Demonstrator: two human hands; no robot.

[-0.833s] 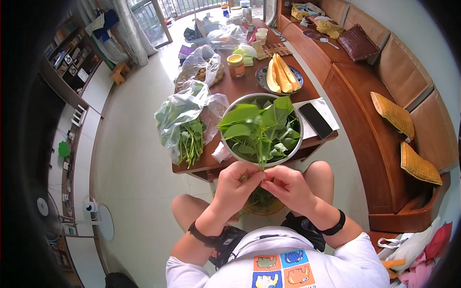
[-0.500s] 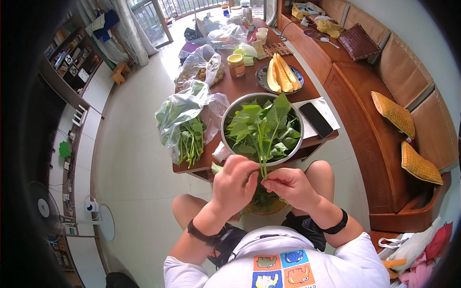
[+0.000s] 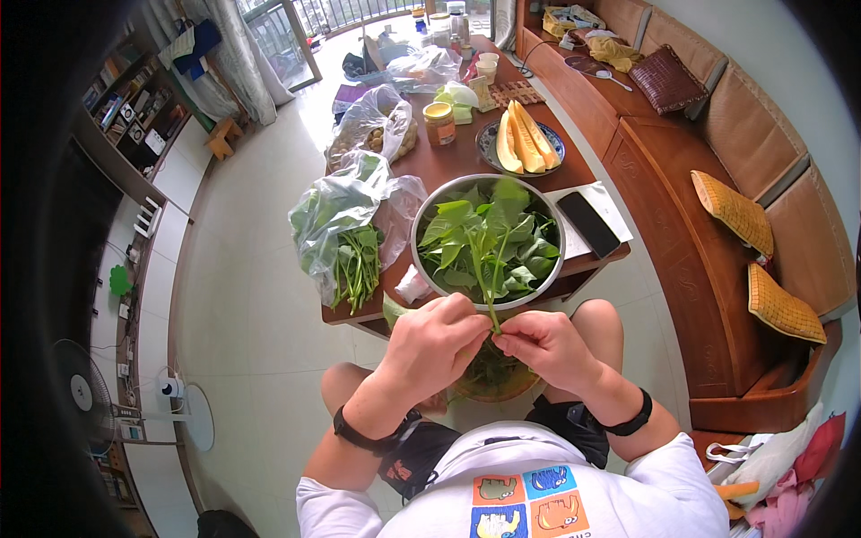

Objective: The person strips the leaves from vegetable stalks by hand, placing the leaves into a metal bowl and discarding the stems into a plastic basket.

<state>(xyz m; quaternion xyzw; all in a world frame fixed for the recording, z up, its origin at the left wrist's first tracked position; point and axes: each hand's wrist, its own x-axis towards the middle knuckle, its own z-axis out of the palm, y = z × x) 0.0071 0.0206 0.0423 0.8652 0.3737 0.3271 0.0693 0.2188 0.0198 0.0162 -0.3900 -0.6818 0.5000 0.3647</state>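
Seated person, view from above. Both hands meet just below the near edge of the counter (image 3: 466,166), above the lap.

Left hand (image 3: 435,345) — fingers curled, thumb and fingertips pinched on the lower end of a green stem (image 3: 489,287). Right hand (image 3: 547,345) — likewise pinched on the same stem, fingertips touching those of the left. The stem rises from the pinch point over the rim of a metal bowl (image 3: 426,269); its leaves lie among the leafy greens (image 3: 489,238) heaped in the bowl.

Bowl sits at the near edge of the counter. To its left: a clear plastic bag (image 3: 327,211) with a bundle of green stalks (image 3: 357,269) spilling out. To its right: a dark phone (image 3: 589,224) lying on white paper. Behind the bowl: a plate of yellow melon slices (image 3: 520,143) and a jar with a yellow lid (image 3: 439,123).

Beneath the hands, between the knees — a second container with more greens (image 3: 489,372), partly hidden. Dark band on each wrist.
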